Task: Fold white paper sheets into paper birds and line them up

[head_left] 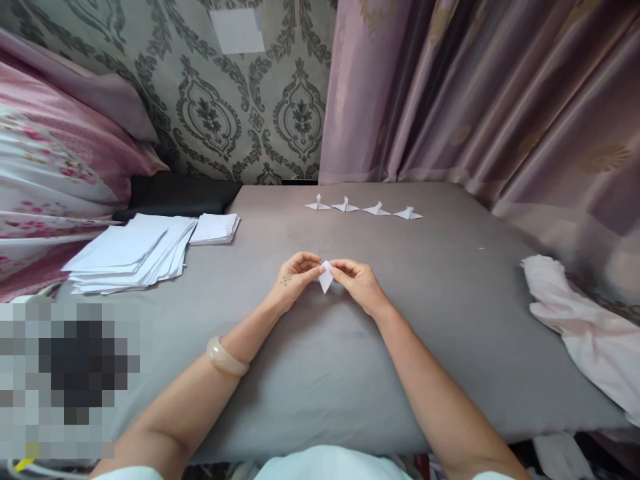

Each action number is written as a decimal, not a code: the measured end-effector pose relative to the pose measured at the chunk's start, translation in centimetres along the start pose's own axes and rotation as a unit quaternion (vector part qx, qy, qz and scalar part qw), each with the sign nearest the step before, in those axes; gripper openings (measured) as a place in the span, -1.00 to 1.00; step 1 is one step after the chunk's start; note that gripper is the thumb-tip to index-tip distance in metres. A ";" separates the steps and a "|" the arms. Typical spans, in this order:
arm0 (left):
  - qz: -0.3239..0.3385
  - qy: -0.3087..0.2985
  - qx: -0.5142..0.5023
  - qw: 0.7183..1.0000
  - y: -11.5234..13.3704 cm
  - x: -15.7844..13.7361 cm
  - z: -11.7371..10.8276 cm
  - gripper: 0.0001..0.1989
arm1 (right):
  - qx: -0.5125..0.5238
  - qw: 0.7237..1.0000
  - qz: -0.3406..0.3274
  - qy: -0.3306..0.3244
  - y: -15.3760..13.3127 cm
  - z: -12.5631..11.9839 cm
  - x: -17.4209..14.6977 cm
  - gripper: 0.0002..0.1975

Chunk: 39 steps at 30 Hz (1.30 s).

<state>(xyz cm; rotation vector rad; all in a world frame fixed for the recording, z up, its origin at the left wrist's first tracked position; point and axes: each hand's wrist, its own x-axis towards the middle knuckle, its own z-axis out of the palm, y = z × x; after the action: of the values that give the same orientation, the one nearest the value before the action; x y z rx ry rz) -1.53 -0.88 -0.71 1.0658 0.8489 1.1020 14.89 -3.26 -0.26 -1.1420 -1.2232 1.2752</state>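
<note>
Between my two hands, above the middle of the grey cloth-covered table [450, 320], is a small folded white paper [325, 278] in a kite shape, its long point toward me. My left hand [299, 277] pinches its upper left edge between thumb and fingers. On the other side, my right hand [357, 277] pinches the upper right edge in the same way. The far fingers of both hands are partly hidden. Beyond them, several finished paper cranes [346, 205] stand in a row near the table's back edge, wings spread.
At the left lie a large stack of white paper [130, 253] and a smaller stack of paper squares [215, 229], with a black item [175, 193] behind. Pale cloth [575, 313] lies at the right edge. Curtains [400, 87] hang along the back right.
</note>
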 end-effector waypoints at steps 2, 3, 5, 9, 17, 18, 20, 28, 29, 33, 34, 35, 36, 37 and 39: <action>-0.002 -0.008 -0.002 1.000 0.0 0.0 0.0 -0.65 | -0.007 1.000 -0.005 0.001 0.0 0.0 0.0 -0.75; -0.005 -0.014 0.002 1.000 0.0 0.0 0.0 -0.63 | -0.010 1.000 -0.007 -0.001 0.0 0.0 0.0 -0.75; -0.013 -0.030 0.011 0.999 -0.1 0.0 0.0 -0.63 | -0.008 1.000 -0.007 -0.007 0.1 -0.1 0.1 -0.74; -0.027 -0.063 0.032 0.997 -0.2 -0.1 0.0 -0.61 | -0.001 1.000 0.002 0.005 0.5 -0.2 0.3 -0.69; -0.047 -0.037 0.060 0.996 -0.2 -0.2 0.0 -0.66 | -0.002 0.994 0.041 0.105 0.1 0.1 0.4 -0.63; -0.048 -0.025 0.052 0.997 -0.2 -0.1 -0.1 -0.66 | 0.000 0.995 0.041 0.095 0.1 0.2 0.3 -0.63; -0.055 -0.006 0.024 0.998 -0.2 0.0 -0.2 -0.65 | 0.000 0.998 0.036 0.057 0.0 0.3 0.2 -0.63; -0.090 -0.045 -0.020 0.995 -0.2 0.0 -0.6 -0.70 | 0.018 0.999 0.013 0.048 -0.1 0.4 0.1 -0.71; -0.094 -0.052 -0.005 0.994 -0.2 -0.1 -0.6 -0.70 | 0.017 0.998 0.012 0.053 -0.2 0.3 0.2 -0.71; -0.089 -0.069 0.045 0.993 -0.5 -0.1 -0.4 -0.71 | 0.012 0.998 0.010 0.054 -0.3 0.2 0.2 -0.71; -0.083 -0.065 0.047 0.993 -0.5 -0.1 -0.3 -0.71 | 0.003 0.999 0.008 0.052 -0.3 0.1 0.1 -0.72; -0.076 -0.061 0.044 0.994 -0.6 -0.1 -0.3 -0.70 | -0.009 0.999 0.005 0.050 -0.3 0.1 0.1 -0.73; -0.071 -0.057 0.038 0.995 -0.6 -0.1 -0.2 -0.69 | -0.021 0.999 0.002 0.048 -0.2 0.1 0.1 -0.74; -0.068 -0.053 0.030 0.996 -0.5 -0.1 -0.2 -0.68 | -0.033 0.998 -0.001 0.047 -0.1 0.1 0.1 -0.75; -0.072 -0.050 0.013 0.996 -0.5 -0.1 -0.1 -0.67 | -0.049 0.998 -0.007 0.044 0.0 0.2 0.1 -0.76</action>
<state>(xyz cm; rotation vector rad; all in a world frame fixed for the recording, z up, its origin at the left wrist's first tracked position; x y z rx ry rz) -1.53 -1.03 -1.18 1.0550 0.8478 0.9126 14.71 -3.14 -0.27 -1.2462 -1.2374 1.1521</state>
